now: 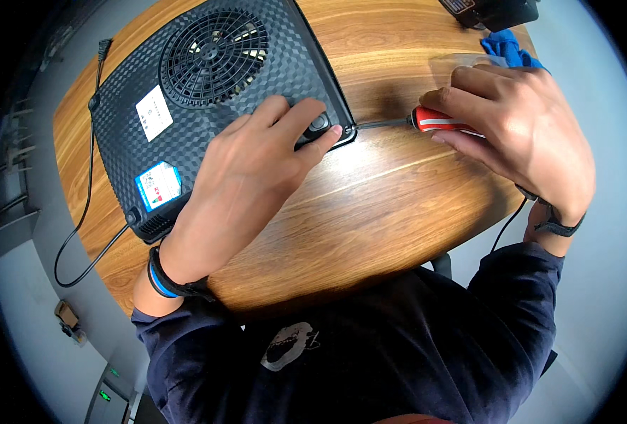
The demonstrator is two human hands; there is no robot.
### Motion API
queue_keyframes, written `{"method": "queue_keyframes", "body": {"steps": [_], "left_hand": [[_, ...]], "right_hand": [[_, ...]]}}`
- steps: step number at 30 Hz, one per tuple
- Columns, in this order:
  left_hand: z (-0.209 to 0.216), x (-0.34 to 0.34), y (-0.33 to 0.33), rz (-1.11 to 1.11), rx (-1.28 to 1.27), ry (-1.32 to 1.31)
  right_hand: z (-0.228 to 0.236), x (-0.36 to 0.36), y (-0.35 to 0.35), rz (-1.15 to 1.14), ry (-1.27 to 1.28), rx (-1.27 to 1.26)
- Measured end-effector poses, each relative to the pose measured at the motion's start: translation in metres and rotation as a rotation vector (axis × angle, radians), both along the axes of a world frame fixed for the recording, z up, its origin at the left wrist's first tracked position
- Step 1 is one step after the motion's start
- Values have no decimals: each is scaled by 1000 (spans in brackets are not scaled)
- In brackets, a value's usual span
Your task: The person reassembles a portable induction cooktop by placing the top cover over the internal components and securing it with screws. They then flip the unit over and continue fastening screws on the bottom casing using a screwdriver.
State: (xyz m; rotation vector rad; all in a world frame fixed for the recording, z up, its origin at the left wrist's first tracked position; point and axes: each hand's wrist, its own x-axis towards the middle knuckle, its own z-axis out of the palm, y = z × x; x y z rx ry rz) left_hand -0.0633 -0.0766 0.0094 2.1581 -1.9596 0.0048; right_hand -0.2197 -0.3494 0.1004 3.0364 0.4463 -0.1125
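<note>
Crumpled blue cloth [507,49] at far right of my desk [377,205], black object [497,11] just beyond; green sign [105,396] off to my left.

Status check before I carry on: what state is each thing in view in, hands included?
Left hand: on the appliance's corner, fingers bent
Right hand: closed around the screwdriver
Red screwdriver: held, shaft toward that corner; tip contact unclear
Black appliance: lying flat, fan grille facing up
Power cord: looping past the table's left edge
Plug: loose, not in a socket
Blue cloth: crumpled
</note>
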Motion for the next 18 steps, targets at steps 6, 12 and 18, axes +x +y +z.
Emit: {"method": "queue_keyframes", "body": {"steps": [6,12,18], "left_hand": [[-2,0,2,-1,-9,1],[0,4,1,-41,-49,26],[2,6,5,-52,-45,85]], "right_hand": [[5,6,18,24,-67,-79],[25,26,34,249,-169,110],[29,43,42,367,-202,207]]}}
